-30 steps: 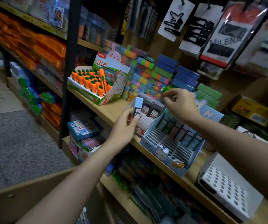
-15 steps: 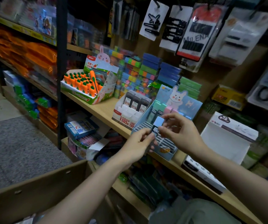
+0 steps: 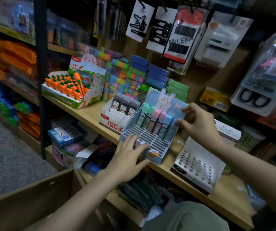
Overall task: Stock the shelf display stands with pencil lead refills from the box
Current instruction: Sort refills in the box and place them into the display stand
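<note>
A blue bunny-print display stand [image 3: 157, 157] sits on the wooden shelf [image 3: 90, 114]. Its back row holds pastel pencil lead refills [image 3: 153, 120] in green, pink and blue, and the front slots are bare. My right hand [image 3: 198, 125] reaches to the right end of that row, thumb and fingers curled at the top of the last blue refill [image 3: 172, 130], whose cap is hidden. My left hand [image 3: 127, 157] lies with straight, spread fingers on the stand's front left corner. The brown cardboard box [image 3: 34, 197] stands low on the left, its contents out of sight.
A white stand with black refill cases [image 3: 122, 110] adjoins the blue one on the left. A carrot-eraser display [image 3: 70, 87] is farther left and a white perforated stand [image 3: 197, 165] on the right. Carded hair clips [image 3: 177, 32] hang above. Stacked erasers fill the back.
The blue-capped refill passed from my left hand to my right, which carried it up to the back row's right end. My left hand let go and dropped onto the stand's front.
</note>
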